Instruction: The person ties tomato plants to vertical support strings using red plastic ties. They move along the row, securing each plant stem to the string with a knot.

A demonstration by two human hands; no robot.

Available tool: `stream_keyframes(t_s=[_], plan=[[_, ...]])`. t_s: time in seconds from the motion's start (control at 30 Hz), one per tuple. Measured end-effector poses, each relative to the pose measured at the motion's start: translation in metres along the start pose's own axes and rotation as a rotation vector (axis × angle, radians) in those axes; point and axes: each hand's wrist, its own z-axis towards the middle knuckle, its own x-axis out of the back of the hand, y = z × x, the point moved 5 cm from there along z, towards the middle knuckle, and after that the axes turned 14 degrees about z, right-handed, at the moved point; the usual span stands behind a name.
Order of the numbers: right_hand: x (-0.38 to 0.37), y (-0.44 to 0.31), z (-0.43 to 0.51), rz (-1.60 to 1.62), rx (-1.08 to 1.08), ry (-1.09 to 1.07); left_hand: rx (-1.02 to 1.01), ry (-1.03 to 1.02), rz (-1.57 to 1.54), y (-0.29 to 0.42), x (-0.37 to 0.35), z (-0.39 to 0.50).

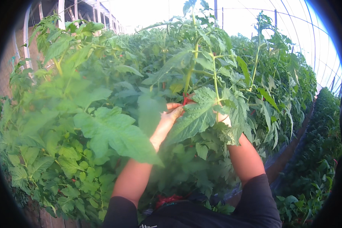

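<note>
Before me stands a tall tomato plant, its thick green stem circled low down by a red tie. My left hand is at the tie from the left, its thumb and fingers pinched together on the red strip. My right hand reaches in from the right, mostly hidden by a large tomato leaf; some fingers show just right of the tie, but their grip is not visible. A bundle of red strips lies at my waist, against the dark shirt.
Dense tomato foliage fills the left and middle. A big leaf hangs over my left forearm. White greenhouse posts rise at the far left. At the right, a narrow soil strip runs beside another plant row.
</note>
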Motion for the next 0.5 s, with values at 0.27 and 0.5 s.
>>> stream_keyframes(t_s=[0.27, 0.5], plan=[[0.000, 0.035, 0.016, 0.122, 0.058, 0.060, 0.453, -0.086, -0.125, -0.070, 0.021, 0.009], [-0.006, 0.019, 0.009, 0.143, 0.263, -0.213, 0.513, -0.049, -0.061, -0.089, 0.017, 0.015]])
